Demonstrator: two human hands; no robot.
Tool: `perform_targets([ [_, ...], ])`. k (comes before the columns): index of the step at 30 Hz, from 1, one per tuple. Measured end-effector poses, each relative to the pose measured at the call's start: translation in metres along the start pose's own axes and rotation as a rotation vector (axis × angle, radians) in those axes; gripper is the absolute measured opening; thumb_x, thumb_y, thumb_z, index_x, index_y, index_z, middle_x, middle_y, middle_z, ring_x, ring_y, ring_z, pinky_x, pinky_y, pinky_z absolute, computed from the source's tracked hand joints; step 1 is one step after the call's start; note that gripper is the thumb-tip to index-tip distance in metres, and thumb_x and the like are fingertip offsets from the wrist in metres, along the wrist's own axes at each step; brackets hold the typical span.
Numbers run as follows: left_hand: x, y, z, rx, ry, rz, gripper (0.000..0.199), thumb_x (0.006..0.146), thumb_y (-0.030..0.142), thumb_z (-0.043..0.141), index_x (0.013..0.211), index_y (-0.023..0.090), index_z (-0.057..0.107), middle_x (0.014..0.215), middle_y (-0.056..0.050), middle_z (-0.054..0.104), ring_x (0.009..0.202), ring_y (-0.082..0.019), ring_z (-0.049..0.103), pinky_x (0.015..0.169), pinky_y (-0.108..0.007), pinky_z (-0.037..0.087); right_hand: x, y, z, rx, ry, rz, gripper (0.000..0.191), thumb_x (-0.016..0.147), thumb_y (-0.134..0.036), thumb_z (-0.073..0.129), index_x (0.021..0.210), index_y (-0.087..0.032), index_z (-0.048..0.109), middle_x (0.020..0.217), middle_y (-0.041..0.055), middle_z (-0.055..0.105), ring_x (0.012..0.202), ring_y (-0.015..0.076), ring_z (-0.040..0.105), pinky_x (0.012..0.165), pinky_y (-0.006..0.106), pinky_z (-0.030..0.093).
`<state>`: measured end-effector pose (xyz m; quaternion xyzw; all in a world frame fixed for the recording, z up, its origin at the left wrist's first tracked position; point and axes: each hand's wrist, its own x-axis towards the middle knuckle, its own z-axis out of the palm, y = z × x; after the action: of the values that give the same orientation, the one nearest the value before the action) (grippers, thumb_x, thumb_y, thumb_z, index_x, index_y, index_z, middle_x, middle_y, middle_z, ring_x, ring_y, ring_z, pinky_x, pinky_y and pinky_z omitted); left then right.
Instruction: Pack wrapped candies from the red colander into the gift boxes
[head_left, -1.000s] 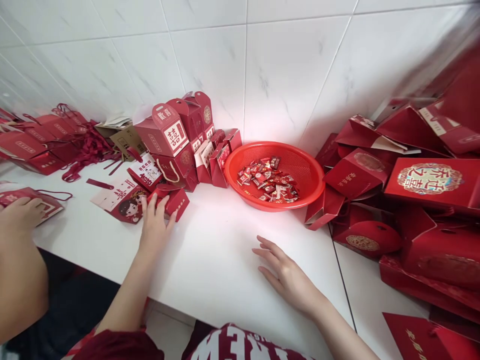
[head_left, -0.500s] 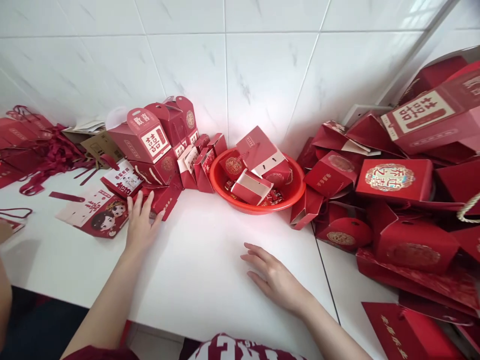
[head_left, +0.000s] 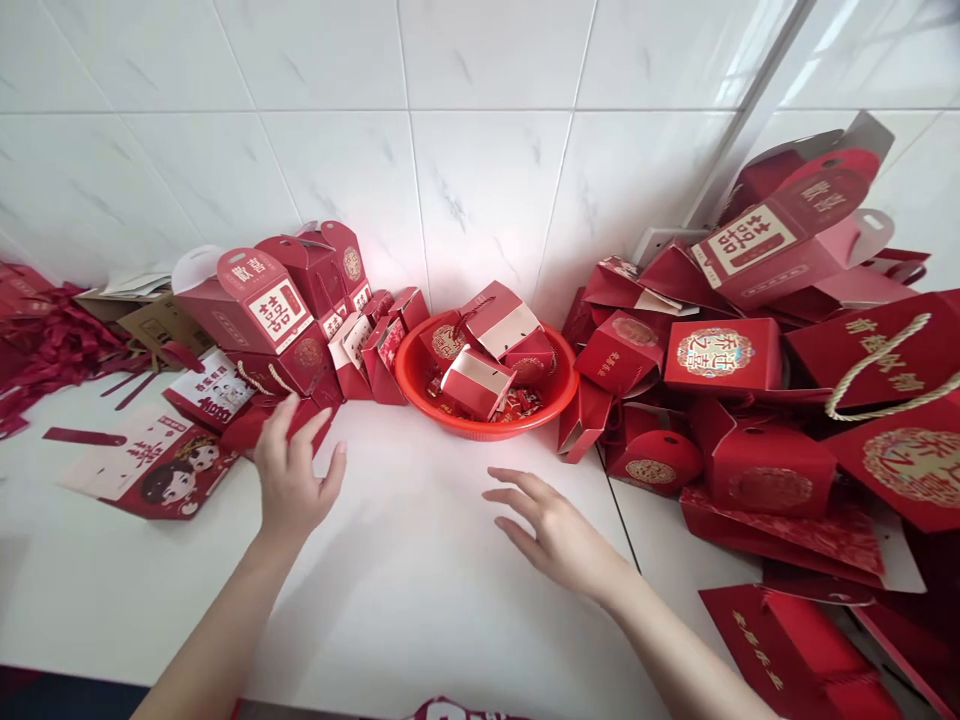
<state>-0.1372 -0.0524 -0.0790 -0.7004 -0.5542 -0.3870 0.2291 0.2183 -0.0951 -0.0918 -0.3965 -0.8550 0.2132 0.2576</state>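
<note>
My left hand (head_left: 298, 475) hovers over the white table with its fingers apart and nothing in it. Just behind its fingertips lies a flattish red gift box (head_left: 255, 425), partly hidden by the hand. To its left rests a gift bag with two cartoon figures (head_left: 169, 475), beside a white-fronted gift box (head_left: 214, 390). My right hand (head_left: 551, 530) is held above the table too, fingers spread and empty. Beyond both hands, against the wall, stands a red plastic basin (head_left: 480, 430). It holds several small red-and-white boxes (head_left: 480, 380) and small red wrapped pieces.
At the right, a large heap of red boxes and bags (head_left: 724, 355) reaches toward the table's front. Upright candy boxes (head_left: 277, 310) stand at the back left, with dark red ribbons (head_left: 45, 350) farther left. A tiled wall (head_left: 487, 200) closes off the back.
My left hand has lifted away from the red box and moved slightly right. My right hand stays almost in place. The view has shifted right and tilted up a little.
</note>
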Motion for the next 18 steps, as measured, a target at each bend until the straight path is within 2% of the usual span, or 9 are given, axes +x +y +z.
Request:
perform_targets([
  [2,0.025,0.022,0.003,-0.141,-0.106,0.02,0.042,0.089,0.031,0.06,0.13,0.025,0.058,0.147,-0.01,0.047,0.135,-0.031,0.047,0.116,-0.046,0.036,0.011,0.0,-0.014,-0.063,0.073,-0.019,0.029,0.1,-0.024,0.049,0.128,-0.026,0.058,0.143,0.0101,0.054,0.126,0.0256,0.057,0.103,0.047,0.05],
  [4,0.052,0.043,0.008,-0.252,-0.21,0.051,0.033,0.093,0.033,0.054,0.124,0.026,0.061,0.14,-0.007,0.054,0.13,-0.027,0.052,0.114,-0.042,0.039,0.025,-0.001,-0.028,-0.11,0.147,-0.02,0.027,0.1,-0.025,0.048,0.125,-0.025,0.06,0.14,0.0101,0.057,0.125,0.0263,0.058,0.102,0.047,0.051],
  [6,0.078,0.061,0.017,-0.332,-0.374,0.091,0.033,0.096,0.036,0.05,0.126,0.028,0.06,0.14,-0.005,0.054,0.129,-0.025,0.053,0.11,-0.038,0.043,0.04,-0.002,-0.041,-0.133,0.22,-0.003,0.027,0.101,-0.025,0.047,0.123,-0.024,0.061,0.138,0.0094,0.059,0.125,0.0262,0.057,0.101,0.046,0.051],
  [9,0.107,0.081,0.035,-0.412,-0.576,0.115,0.034,0.096,0.04,0.05,0.126,0.03,0.06,0.137,-0.002,0.055,0.116,-0.023,0.06,0.101,-0.036,0.048,0.061,-0.001,-0.055,-0.163,0.328,0.072,0.028,0.101,-0.025,0.045,0.123,-0.024,0.062,0.136,0.0092,0.06,0.124,0.026,0.058,0.098,0.043,0.053],
  [11,0.116,0.09,0.049,-0.455,-0.644,0.106,0.035,0.094,0.042,0.053,0.127,0.031,0.06,0.137,-0.001,0.055,0.106,-0.021,0.064,0.093,-0.035,0.051,0.072,0.003,-0.059,-0.19,0.383,0.128,0.028,0.101,-0.025,0.045,0.122,-0.023,0.062,0.135,0.0093,0.06,0.121,0.0256,0.06,0.094,0.041,0.054],
  [14,0.117,0.097,0.068,-0.52,-0.679,0.058,0.044,0.091,0.043,0.058,0.134,0.033,0.055,0.14,-0.003,0.052,0.096,-0.02,0.064,0.083,-0.034,0.054,0.081,0.013,-0.061,-0.19,0.413,0.186,0.026,0.101,-0.026,0.046,0.123,-0.023,0.06,0.134,0.0088,0.06,0.117,0.0242,0.061,0.087,0.038,0.055],
  [16,0.113,0.098,0.077,-0.541,-0.709,0.024,0.05,0.089,0.042,0.06,0.138,0.035,0.05,0.14,-0.004,0.051,0.092,-0.019,0.064,0.08,-0.033,0.054,0.084,0.018,-0.06,-0.167,0.368,0.212,0.023,0.101,-0.029,0.047,0.119,-0.022,0.06,0.126,0.0091,0.063,0.111,0.0232,0.064,0.082,0.035,0.054],
  [18,0.109,0.096,0.084,-0.534,-0.745,0.007,0.049,0.088,0.041,0.061,0.135,0.035,0.05,0.138,-0.004,0.052,0.088,-0.018,0.065,0.077,-0.033,0.054,0.084,0.02,-0.056,-0.166,0.237,0.192,0.02,0.1,-0.034,0.051,0.111,-0.021,0.06,0.109,0.0086,0.068,0.099,0.0226,0.066,0.084,0.036,0.053],
])
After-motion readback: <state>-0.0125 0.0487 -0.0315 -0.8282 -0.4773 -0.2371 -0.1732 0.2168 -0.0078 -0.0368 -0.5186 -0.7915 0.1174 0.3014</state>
